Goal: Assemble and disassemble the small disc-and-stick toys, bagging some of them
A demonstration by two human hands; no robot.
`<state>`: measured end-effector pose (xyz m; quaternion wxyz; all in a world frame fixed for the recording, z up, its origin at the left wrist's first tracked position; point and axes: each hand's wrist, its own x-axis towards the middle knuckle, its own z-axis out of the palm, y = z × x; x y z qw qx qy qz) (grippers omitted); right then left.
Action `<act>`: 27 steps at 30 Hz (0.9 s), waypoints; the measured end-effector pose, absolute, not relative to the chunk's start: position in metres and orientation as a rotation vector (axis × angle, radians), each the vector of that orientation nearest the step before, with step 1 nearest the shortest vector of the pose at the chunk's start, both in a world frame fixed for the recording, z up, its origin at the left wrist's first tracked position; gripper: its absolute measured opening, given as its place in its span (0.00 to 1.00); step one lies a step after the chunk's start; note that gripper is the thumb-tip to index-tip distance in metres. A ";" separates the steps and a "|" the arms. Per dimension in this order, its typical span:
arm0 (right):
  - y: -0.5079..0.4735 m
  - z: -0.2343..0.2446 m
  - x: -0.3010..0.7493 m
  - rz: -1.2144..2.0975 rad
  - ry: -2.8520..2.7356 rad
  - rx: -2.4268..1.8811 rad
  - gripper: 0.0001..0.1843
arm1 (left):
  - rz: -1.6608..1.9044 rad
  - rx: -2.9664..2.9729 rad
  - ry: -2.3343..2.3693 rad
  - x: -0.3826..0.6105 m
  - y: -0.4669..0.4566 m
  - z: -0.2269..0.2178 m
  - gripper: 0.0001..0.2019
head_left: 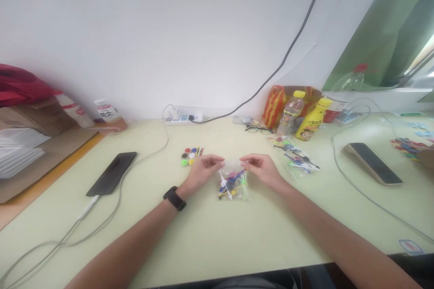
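A clear plastic bag (233,185) with small coloured plastic pieces in it lies at the middle of the table. My left hand (205,169) pinches the bag's upper left corner between thumb and fingers. At the opposite top corner, my right hand (260,167) pinches it too. White, blue, red, yellow and green parts show through the film. Just behind my left hand sits a group of small round coloured discs (191,156), partly hidden by that hand. To the right lie more filled clear bags (301,162).
A phone (111,174) on a charging cable lies left, and a dark-topped slanted device (375,163) right. Two yellow-capped bottles (310,119), glasses (257,129) and a power strip (185,116) stand along the wall. Coloured pieces (408,148) are heaped at far right.
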<state>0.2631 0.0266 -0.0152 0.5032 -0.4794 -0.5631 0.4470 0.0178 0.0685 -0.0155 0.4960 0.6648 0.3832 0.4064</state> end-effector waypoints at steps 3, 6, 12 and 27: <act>0.027 -0.014 0.264 1.086 -1.379 -1.155 0.16 | 0.956 1.617 0.902 0.017 0.069 -0.015 0.13; 0.026 -0.013 0.264 1.100 -1.371 -1.123 0.16 | 0.944 1.600 0.879 0.018 0.068 -0.013 0.13; 0.026 -0.013 0.266 1.127 -1.278 -1.116 0.16 | 0.962 1.555 0.841 0.017 0.069 -0.013 0.11; 0.025 -0.019 0.265 1.043 -1.360 -1.146 0.21 | 0.957 1.548 0.845 0.015 0.070 -0.023 0.18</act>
